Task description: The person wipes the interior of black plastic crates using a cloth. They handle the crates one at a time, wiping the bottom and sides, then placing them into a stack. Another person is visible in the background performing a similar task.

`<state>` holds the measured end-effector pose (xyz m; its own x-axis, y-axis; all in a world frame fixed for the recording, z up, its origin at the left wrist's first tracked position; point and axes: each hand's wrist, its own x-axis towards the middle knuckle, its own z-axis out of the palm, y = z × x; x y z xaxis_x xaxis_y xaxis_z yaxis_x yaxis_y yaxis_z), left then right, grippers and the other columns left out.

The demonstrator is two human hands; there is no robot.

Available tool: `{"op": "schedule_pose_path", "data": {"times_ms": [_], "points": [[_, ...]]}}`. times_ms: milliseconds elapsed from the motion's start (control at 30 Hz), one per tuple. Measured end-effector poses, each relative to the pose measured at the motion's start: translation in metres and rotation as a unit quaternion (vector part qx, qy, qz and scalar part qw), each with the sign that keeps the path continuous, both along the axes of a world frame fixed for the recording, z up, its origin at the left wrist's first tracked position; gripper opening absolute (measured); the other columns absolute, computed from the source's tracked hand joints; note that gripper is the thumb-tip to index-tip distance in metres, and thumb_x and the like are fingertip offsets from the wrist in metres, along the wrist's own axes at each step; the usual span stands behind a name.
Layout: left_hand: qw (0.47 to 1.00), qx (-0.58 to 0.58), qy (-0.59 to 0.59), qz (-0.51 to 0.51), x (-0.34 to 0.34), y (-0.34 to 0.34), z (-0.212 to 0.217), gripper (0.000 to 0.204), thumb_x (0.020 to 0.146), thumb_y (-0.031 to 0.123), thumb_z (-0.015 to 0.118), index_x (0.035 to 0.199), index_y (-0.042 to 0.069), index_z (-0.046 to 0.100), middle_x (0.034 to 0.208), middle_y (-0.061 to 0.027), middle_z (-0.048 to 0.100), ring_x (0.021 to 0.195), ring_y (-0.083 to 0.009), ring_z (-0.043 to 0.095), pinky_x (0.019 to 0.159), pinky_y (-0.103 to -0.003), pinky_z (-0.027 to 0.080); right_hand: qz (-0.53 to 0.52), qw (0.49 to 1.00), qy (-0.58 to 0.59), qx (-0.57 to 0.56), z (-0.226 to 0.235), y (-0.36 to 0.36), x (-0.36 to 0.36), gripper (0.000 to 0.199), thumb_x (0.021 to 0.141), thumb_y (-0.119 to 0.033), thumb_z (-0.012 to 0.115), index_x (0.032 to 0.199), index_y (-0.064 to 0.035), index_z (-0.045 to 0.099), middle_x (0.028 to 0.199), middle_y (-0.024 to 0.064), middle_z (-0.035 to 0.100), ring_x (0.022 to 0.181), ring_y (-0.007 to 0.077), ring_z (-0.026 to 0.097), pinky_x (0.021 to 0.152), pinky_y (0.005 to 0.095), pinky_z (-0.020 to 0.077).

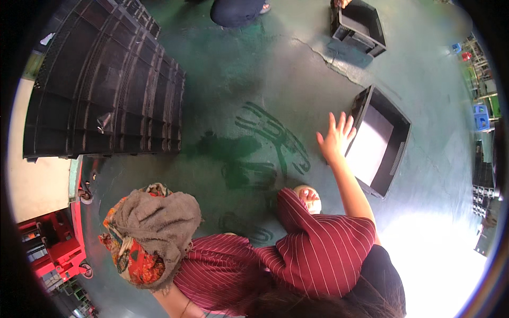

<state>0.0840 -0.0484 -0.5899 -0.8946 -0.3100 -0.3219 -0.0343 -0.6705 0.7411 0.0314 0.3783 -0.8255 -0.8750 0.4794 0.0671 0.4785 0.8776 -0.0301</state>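
Note:
A bundle of rags, a grey towel [164,214] wrapped with an orange floral cloth [142,265], is held up at my lower left. My left hand [162,290] grips it from beneath; the fingers are hidden by the fabric. Stretched forward on the right, my right hand [336,139] has its fingers spread and holds nothing. It is beside the left long side of a black plastic crate [398,151] on the floor, and I cannot tell whether it touches the rim. A pale flat bottom shows inside this crate.
Stacked black crates [106,85] rise at the left, beside a red wheeled cart [66,241]. Farther off, another person's hand [343,2] is at a second black crate [366,26]. A crouching person's dark-clothed leg [233,13] shows at the top. Wet streaks [270,130] mark the green floor.

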Motion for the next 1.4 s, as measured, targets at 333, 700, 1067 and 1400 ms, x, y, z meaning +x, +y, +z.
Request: {"op": "schedule_pose_path", "data": {"times_ms": [333,700,1067,1400], "points": [[0.971,0.196,0.061,-0.126,-0.029,0.016,0.005,0.035,0.089,0.026,0.036,0.116,0.004,0.041,0.115,-0.0160,0.044,0.101,-0.0240,0.048,0.087,-0.036,0.042,-0.079,0.988,-0.128,0.029,-0.029,0.088,0.065,0.049,0.062,-0.018,0.063,0.105,0.0027,0.049,0.111,0.0212,0.048,0.109,0.0348,0.040,0.095,0.0408,0.0287],[0.947,0.282,0.087,-0.123,-0.038,0.012,-0.020,0.034,0.087,0.028,0.038,0.108,0.002,0.043,0.115,-0.0153,0.044,0.099,-0.0253,0.048,0.083,-0.037,0.045,0.648,0.648,0.388,-0.095,0.347,-0.256,-0.127,0.060,0.063,-0.031,0.066,0.110,0.0004,0.047,0.110,0.0165,0.051,0.102,0.0302,0.049,0.086,0.0383,0.0392],[0.936,0.256,0.212,-0.112,-0.023,-0.025,-0.019,0.038,0.090,0.029,0.031,0.120,0.005,0.035,0.122,-0.0120,0.040,0.112,-0.0224,0.038,0.097,-0.035,0.031,0.646,0.598,0.423,-0.214,0.314,-0.352,-0.105,0.069,0.054,-0.040,0.071,0.108,-0.0051,0.046,0.097,0.0098,0.048,0.094,0.0253,0.045,0.079,0.0353,0.0335],[0.946,0.158,0.239,-0.150,-0.014,-0.028,-0.012,0.039,0.090,0.027,0.036,0.122,0.005,0.037,0.123,-0.0101,0.040,0.114,-0.0232,0.037,0.097,-0.034,0.031,0.566,0.710,0.372,-0.192,0.233,-0.353,-0.134,0.067,0.060,-0.035,0.070,0.114,-0.0046,0.043,0.118,0.0167,0.040,0.111,0.0318,0.034,0.093,0.0457,0.0265]]}}
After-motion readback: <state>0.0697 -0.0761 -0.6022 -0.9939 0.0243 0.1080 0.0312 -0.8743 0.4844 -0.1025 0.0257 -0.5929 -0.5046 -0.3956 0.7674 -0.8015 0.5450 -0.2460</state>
